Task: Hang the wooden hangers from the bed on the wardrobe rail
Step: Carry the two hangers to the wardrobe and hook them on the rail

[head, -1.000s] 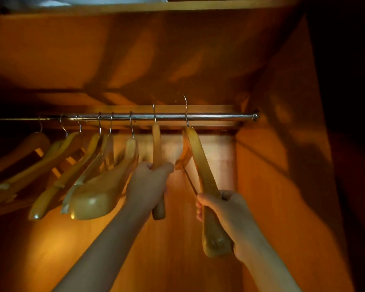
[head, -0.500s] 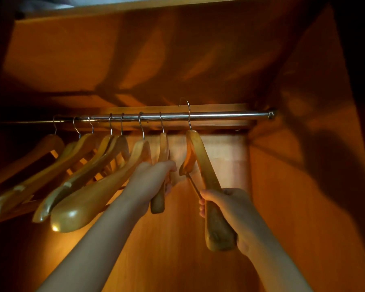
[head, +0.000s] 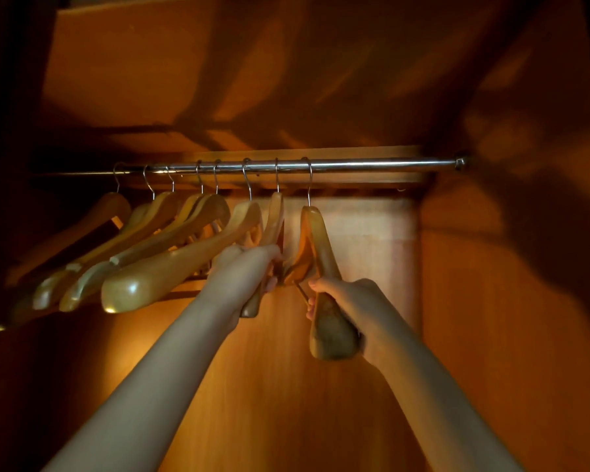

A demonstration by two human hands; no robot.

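1. The right hand (head: 355, 298) grips the last hanger (head: 315, 233), mid frame, hooked on the rail (head: 372, 163).
2. The left hand (head: 244, 269) holds the next hanger (head: 276, 216).
3. Wood looks hard, smooth, light; hold the thick arm.

Orange-brown wooden back panel (head: 286, 413), side wall (head: 511, 318) at right, shelf underside (head: 218, 69) overhead, warm light, deep shadows

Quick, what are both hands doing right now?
Left hand: grips the light wooden hanger second from right on the metal rail.
Right hand: grips the rightmost light wooden hanger.
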